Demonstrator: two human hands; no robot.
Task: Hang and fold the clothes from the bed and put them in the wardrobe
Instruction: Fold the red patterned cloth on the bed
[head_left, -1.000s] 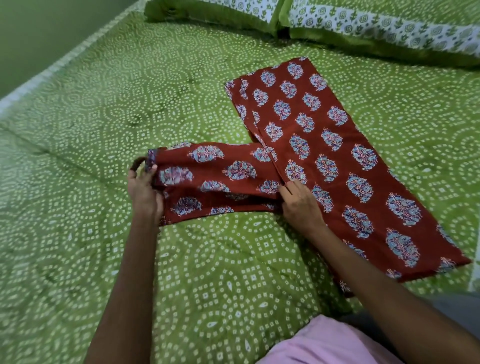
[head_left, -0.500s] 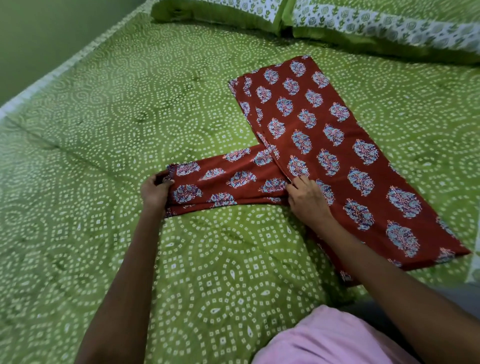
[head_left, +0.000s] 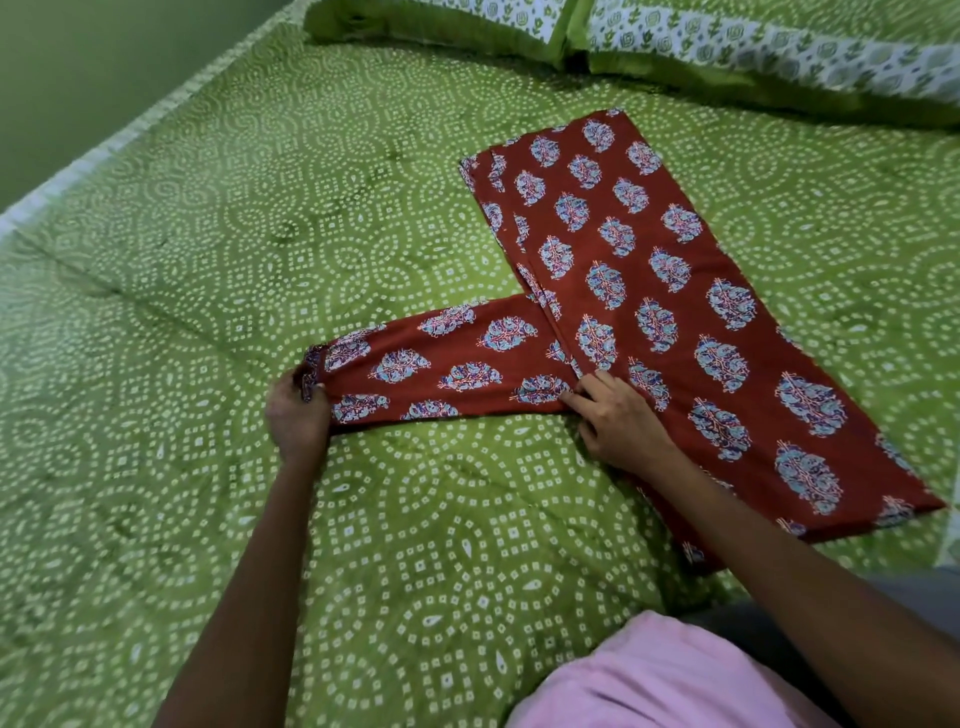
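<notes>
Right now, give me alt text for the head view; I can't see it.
A red printed garment lies flat on a green bedspread; the left hand grips its sleeve cuff, the right hand presses the sleeve's base. Pillows behind.

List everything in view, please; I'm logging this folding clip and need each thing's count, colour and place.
Red block-printed cotton garment: one, red with blue motifs, flat on the bed right of centre, sleeve stretched out leftward.
Green dotted bedspread: one, green with white dots, covering the bed.
Green-bordered printed pillows: two, white and green, at the head of the bed.
Green wall: one, plain green, upper left.
Pink cloth: one, pink, bottom edge; unclear what it is.
Left hand: one, its grip on the sleeve's cuff end.
Right hand: one, fingers pressing where the sleeve meets the body.
</notes>
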